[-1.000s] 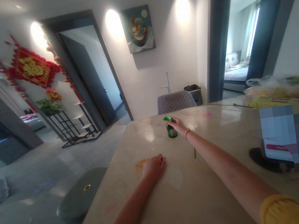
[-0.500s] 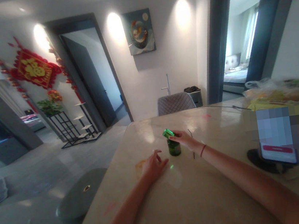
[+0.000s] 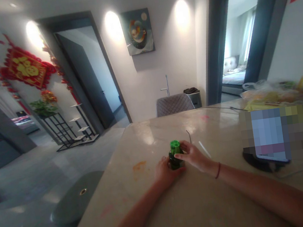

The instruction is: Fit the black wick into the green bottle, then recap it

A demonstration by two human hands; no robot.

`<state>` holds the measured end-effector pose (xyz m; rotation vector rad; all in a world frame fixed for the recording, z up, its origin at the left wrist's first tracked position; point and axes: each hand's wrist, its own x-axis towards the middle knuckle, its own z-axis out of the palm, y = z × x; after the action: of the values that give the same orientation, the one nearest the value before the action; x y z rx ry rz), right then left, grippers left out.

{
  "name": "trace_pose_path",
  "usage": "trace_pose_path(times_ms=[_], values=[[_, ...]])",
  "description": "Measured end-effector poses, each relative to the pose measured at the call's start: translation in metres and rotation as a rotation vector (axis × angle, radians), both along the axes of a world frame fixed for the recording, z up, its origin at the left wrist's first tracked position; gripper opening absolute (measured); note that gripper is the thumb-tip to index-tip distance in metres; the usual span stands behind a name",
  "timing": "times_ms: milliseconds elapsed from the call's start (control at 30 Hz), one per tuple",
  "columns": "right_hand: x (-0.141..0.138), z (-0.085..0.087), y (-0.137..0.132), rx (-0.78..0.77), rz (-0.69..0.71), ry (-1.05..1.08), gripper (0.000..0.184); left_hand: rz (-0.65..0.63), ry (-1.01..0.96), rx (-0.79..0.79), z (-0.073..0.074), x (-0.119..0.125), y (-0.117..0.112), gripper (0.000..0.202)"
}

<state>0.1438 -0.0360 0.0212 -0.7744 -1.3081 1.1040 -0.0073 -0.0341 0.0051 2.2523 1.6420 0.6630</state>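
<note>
A small dark green glass jar [image 3: 173, 162] stands upright on the table in front of me. Its bright green top [image 3: 175, 145] looks ribbed or see-through and sits straight on the neck. My left hand [image 3: 166, 170] is wrapped round the jar's lower left side, thumb across the front. From the right, my right hand [image 3: 192, 154] grips the green top between thumb and fingers; a red band circles that wrist. Just behind my right hand lies a thin dark bent stick, perhaps a straw [image 3: 189, 135]. A pale thin strip [image 3: 204, 149] is on the table to its right.
A phone [image 3: 272, 155] rests on a round black stand at the right, with a cable and plastic bags [image 3: 266, 92] behind. A grey chair [image 3: 174, 105] faces me across the stone table [image 3: 208, 203]. On the left is a dark green stool [image 3: 76, 198]. An orange stain [image 3: 139, 166] marks the tabletop.
My left hand, spread beside the jar before, has closed round it. The tilted green top now stands upright on the jar. Jar and hands are slightly nearer to me.
</note>
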Motion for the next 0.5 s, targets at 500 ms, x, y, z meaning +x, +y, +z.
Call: trace_pose_path(times_ms=[500], values=[[0.029,0.000,-0.024,-0.100,-0.191,0.132,0.046,0.005,-0.023,0.013,0.002,0.002,0.001,0.054]])
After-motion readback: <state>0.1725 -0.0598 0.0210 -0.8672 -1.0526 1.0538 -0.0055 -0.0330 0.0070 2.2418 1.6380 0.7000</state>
